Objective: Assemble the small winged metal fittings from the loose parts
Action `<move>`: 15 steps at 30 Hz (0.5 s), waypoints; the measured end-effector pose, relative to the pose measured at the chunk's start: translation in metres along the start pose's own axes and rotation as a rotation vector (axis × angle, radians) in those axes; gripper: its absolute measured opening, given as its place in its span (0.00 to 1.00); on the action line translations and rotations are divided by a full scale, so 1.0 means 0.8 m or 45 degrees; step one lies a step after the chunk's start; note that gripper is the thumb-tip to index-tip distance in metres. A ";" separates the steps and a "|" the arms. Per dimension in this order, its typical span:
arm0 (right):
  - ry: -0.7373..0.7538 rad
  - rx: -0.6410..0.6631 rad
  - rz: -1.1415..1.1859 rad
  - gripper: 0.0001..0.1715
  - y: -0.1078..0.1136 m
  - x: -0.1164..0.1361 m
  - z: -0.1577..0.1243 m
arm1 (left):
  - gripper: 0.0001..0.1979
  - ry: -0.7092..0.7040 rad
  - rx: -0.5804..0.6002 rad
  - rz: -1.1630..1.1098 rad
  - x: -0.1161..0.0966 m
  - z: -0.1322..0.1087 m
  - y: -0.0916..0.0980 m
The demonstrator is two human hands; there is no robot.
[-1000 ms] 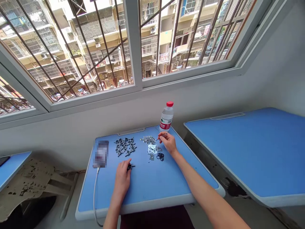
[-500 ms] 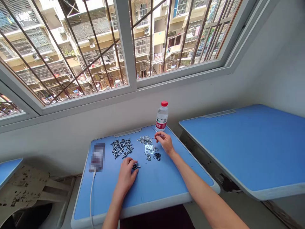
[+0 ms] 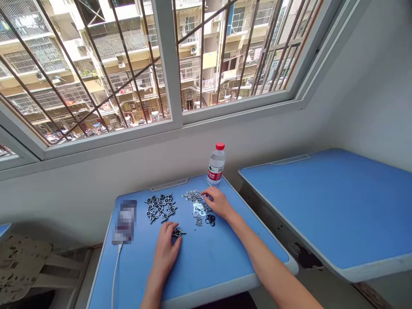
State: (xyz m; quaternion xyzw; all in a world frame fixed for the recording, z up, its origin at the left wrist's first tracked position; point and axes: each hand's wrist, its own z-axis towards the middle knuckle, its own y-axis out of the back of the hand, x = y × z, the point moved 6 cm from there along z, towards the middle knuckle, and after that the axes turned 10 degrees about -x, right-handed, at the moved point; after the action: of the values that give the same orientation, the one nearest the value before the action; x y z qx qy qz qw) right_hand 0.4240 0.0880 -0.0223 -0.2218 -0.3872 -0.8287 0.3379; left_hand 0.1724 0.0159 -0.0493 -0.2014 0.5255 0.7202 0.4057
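Observation:
My left hand point(image 3: 166, 246) rests on the small blue table point(image 3: 206, 266), its fingers closed on a small black and silver metal part point(image 3: 177, 232). My right hand point(image 3: 217, 201) reaches over a pile of silver screws point(image 3: 192, 195), fingertips pinched together at its edge. Flat silver washers point(image 3: 198, 208) and black rubber rings point(image 3: 210, 220) lie just below that hand. A heap of assembled black and silver parts point(image 3: 159, 207) lies above my left hand.
A phone point(image 3: 124, 221) with a white cable point(image 3: 115, 274) lies at the table's left. A water bottle point(image 3: 216, 163) with a red cap stands at the back right corner. A second blue table point(image 3: 334, 201) stands to the right. A barred window is behind.
My right hand has dropped from beside the bottle down onto the screw pile. My left hand has kept the small part. The camera has shifted a little.

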 end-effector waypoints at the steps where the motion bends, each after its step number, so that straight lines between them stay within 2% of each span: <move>1: 0.023 0.024 -0.037 0.07 -0.002 0.001 -0.001 | 0.17 0.016 0.006 -0.016 0.000 0.000 0.000; 8: 0.109 0.137 -0.214 0.06 -0.012 0.001 -0.008 | 0.15 0.045 0.034 -0.092 -0.010 0.003 0.002; 15: 0.123 0.149 -0.167 0.08 -0.003 0.013 -0.005 | 0.15 0.066 0.045 -0.105 -0.011 0.006 0.001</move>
State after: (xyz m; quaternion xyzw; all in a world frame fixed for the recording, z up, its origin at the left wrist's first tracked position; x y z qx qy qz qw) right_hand 0.4153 0.0819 -0.0192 -0.1357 -0.4319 -0.8347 0.3135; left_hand 0.1775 0.0165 -0.0405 -0.2343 0.5395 0.6882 0.4248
